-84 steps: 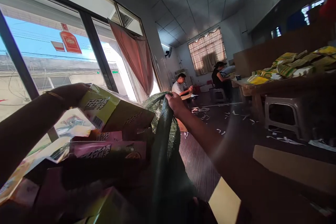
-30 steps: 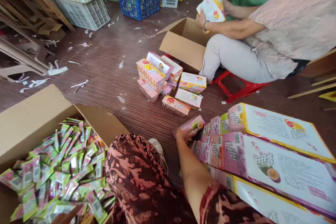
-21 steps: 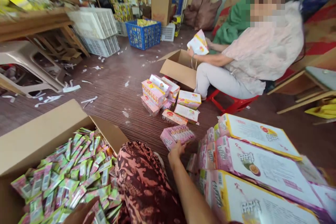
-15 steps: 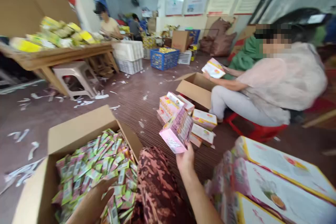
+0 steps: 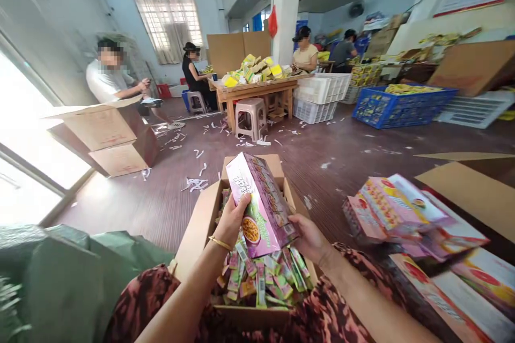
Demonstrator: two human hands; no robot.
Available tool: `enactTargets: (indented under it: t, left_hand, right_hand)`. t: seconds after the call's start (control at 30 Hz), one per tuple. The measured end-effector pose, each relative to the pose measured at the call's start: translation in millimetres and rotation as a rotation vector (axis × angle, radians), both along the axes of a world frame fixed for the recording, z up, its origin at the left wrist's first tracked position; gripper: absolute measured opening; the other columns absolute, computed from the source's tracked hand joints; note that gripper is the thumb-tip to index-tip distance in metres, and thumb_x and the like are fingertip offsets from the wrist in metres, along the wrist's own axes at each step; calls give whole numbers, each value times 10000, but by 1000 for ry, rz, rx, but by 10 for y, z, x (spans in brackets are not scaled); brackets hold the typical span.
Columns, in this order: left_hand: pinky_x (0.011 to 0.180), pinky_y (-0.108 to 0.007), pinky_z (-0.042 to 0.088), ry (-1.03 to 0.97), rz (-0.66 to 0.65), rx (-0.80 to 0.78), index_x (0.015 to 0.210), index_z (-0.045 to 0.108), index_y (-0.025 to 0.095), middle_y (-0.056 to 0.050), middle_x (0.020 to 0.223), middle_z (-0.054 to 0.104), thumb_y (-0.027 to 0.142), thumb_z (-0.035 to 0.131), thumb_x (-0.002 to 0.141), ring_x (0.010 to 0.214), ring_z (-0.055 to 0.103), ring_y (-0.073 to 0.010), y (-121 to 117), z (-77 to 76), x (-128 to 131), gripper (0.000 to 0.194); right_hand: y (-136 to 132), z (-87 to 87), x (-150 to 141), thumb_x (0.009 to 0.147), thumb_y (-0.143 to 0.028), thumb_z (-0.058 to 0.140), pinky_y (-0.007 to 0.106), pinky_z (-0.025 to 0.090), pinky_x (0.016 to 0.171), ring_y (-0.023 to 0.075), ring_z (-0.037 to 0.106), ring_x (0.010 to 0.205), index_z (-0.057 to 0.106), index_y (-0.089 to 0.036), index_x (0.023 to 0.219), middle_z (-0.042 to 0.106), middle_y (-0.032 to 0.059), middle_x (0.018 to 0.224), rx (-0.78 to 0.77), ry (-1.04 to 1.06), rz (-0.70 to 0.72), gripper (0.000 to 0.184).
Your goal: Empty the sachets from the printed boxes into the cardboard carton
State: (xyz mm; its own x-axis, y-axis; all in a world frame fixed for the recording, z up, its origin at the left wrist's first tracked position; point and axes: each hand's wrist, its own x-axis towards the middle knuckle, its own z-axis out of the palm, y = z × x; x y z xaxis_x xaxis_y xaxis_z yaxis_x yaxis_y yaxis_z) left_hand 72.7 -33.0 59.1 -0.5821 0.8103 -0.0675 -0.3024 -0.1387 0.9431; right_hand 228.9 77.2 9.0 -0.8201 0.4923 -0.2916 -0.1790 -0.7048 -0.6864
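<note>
And here's the pink-and-white box [image 5: 263, 220], up over the open carton [image 5: 195, 236] of sachets [image 5: 261, 278], both hands at it! Left hand [image 5: 231, 222] has it gripped, thumb across the printed face; right hand [image 5: 311, 238] touches the lower right corner, whether clasping I can't tell. Its long axis slants, upper left down to lower right. Dark lettering on white, a halved passion fruit on pink and green, purple patterned side facing right.

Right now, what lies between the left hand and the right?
The pink box, as the head view shows: the left hand grips its left side, the right hand is at its lower right edge. Sachets show below it.
</note>
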Motion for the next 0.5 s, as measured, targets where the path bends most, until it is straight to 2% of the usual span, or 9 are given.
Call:
enactTargets:
  t: [0.07,0.13,0.2,0.27,0.37,0.43,0.5]
  left_hand:
    - [915,-383,535,71,7,-59,1297,483,138,-140,1281,623,509,699,769,1067,640,-279,-54,-112,-152,680]
    - [939,-392,518,218,-27,-136,1276,495,125,-150,1256,632,477,689,779,1066,638,-273,-84,-268,-284,639]
    - [972,-390,493,385,-27,-216,1296,485,126,-145,1258,625,394,681,781,1082,625,-259,-89,-473,-377,612]
    - [1025,-376,452,480,27,-280,1348,440,136,-138,1299,592,289,656,769,1147,591,-242,-73,-699,-424,636]
    - [1118,-340,365,439,100,-283,1420,353,166,-127,1410,503,211,632,742,1279,506,-212,-28,-962,-452,734]
    - [1140,-341,341,388,97,-270,1416,366,183,-113,1425,496,191,647,707,1300,490,-215,0,-1015,-481,763]
    - [1116,-373,377,279,64,-268,1376,435,188,-103,1360,560,205,672,676,1269,519,-248,10,-964,-532,739]
  right_hand:
    - [72,-63,-180,769,-359,697,423,498,989,251,655,1084,644,-239,1190,725,39,1099,114,-19,123,440]
    - [109,-162,-320,833,-543,660,450,456,1038,253,620,1149,603,-240,1255,681,65,1212,220,-44,210,523]
    - [93,-292,-415,829,-640,632,458,402,1089,249,559,1237,555,-254,1312,601,76,1342,340,-78,185,623]
    - [50,-424,-475,782,-639,689,446,353,1127,243,500,1299,506,-269,1362,542,76,1409,472,-114,107,711]
    - [44,-568,-531,718,-600,766,463,340,1126,269,523,1255,517,-252,1363,582,91,1349,606,-209,92,774]
    - [120,-623,-564,739,-610,739,467,361,1099,276,550,1208,570,-250,1314,613,81,1300,604,-285,96,699]
    - [241,-660,-601,775,-652,675,446,398,1058,272,563,1179,628,-246,1241,640,69,1254,525,-313,84,620]
